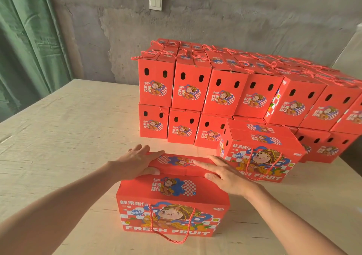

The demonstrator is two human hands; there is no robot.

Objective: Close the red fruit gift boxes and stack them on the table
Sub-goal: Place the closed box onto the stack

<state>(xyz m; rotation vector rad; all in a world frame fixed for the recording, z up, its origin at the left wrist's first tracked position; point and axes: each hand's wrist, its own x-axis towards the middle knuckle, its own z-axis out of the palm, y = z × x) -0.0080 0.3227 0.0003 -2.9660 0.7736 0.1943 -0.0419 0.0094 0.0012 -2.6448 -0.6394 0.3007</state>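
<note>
The left grip lay flat on the far top flap of the nearest box. Its fingers were straight and spread, and its thumb lay along the seam where the two flaps met; it grasped nothing. The right grip pressed the same flap from the other end, fingers likewise straight, thumb at the seam, also grasping nothing. The box stood upright on the table close to the person, printed front toward the camera. Its red rope handle hung down the front onto the table. The near flap was down, and the far flap under both grips looked almost level with it. Just beside the right grip, a little farther back, stood a second box, closed, with its handle draped over its front. Behind both, a stack of boxes two tiers high ran along the table toward the right, the ends with paired oval holes facing forward. A green curtain hung on the left, and a light switch sat on the grey wall.
</note>
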